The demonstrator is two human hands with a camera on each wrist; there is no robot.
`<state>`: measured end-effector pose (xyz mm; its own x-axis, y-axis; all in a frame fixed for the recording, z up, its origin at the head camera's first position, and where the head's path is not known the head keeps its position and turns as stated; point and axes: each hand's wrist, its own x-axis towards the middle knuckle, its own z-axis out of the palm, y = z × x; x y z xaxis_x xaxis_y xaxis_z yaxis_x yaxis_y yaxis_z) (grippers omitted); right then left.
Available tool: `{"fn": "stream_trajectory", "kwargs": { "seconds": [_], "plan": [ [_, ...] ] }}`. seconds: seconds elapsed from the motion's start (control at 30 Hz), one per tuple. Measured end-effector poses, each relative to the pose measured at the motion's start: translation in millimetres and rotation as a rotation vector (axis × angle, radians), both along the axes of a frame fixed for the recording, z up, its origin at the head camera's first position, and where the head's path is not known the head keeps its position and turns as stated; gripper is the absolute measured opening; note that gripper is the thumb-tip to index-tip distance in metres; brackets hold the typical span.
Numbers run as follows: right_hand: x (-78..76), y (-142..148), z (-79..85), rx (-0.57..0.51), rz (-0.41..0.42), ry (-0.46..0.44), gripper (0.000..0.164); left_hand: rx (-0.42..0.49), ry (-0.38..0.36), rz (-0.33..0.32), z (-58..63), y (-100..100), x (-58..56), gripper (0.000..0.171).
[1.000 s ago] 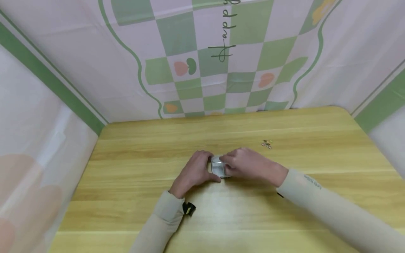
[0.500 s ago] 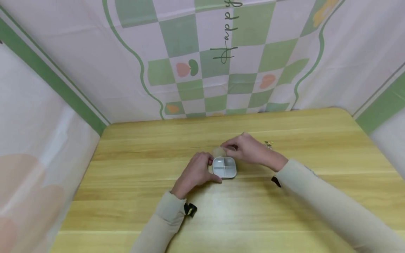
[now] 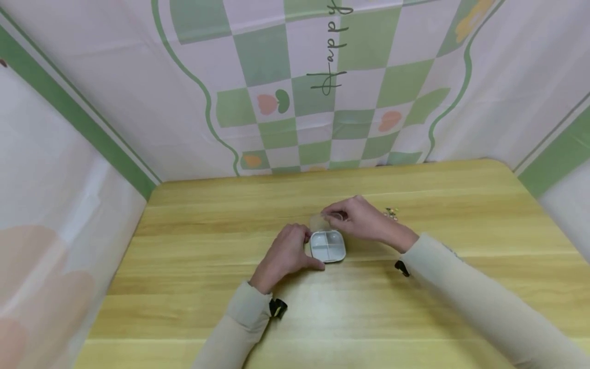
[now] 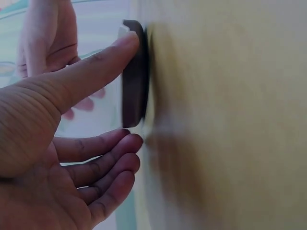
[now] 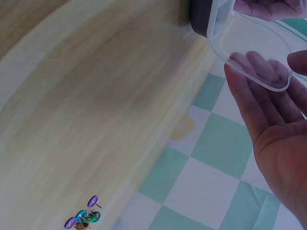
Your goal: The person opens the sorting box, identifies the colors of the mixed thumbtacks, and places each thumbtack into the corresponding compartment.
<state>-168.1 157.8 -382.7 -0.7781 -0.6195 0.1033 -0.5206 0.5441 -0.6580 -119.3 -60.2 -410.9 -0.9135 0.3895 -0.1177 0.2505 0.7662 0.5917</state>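
A small white box (image 3: 336, 252) with several compartments sits on the table, its clear lid (image 5: 256, 38) standing raised along the far side. My left hand (image 3: 287, 252) grips the box from the left, thumb at the near edge and fingers at the far left corner. The left wrist view has the thumb against the box's dark outer side (image 4: 134, 91). With my right hand (image 3: 364, 219) I hold the lid; the fingers show through the clear plastic behind it, and the thumb lies at its edge. No contents show in the compartments.
Several coloured thumbtacks (image 5: 81, 218) lie in a small heap on the wooden table (image 3: 221, 205), right of the box and beyond my right wrist. A checkered curtain (image 3: 313, 92) hangs behind the table's far edge.
My right hand has moved from over the box up and away to its far side, and the lid has swung open with it, baring the compartments. The left hand stays at the box.
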Motion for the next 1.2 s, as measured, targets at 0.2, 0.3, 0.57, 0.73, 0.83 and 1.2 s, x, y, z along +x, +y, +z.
{"fn": "stream_trajectory", "kwargs": {
  "seconds": [0.2,0.3,0.57,0.73,0.83,1.2],
  "plan": [
    [4.6,2,-2.9,-0.002,0.001,0.028,0.030,-0.057,0.018,0.007,11.1,-2,4.3,0.073],
    [5.6,6,-3.6,0.000,-0.011,0.018,0.038,-0.076,0.035,0.008,16.5,-2,6.9,0.075],
    [3.8,29,-1.9,-0.037,-0.125,0.000,0.042,-0.124,0.074,-0.071,15.0,0,7.7,0.075],
    [1.4,48,-4.0,-0.036,-0.210,0.024,0.037,-0.139,0.088,-0.088,10.2,-1,5.6,0.074],
    [-0.6,59,-6.3,-0.012,-0.272,0.042,0.035,-0.141,0.097,-0.086,8.5,-1,5.0,0.074],
    [-2.6,98,-10.1,0.137,-0.457,0.094,0.023,-0.142,0.129,-0.037,5.0,-1,3.3,0.075]
  ]
}}
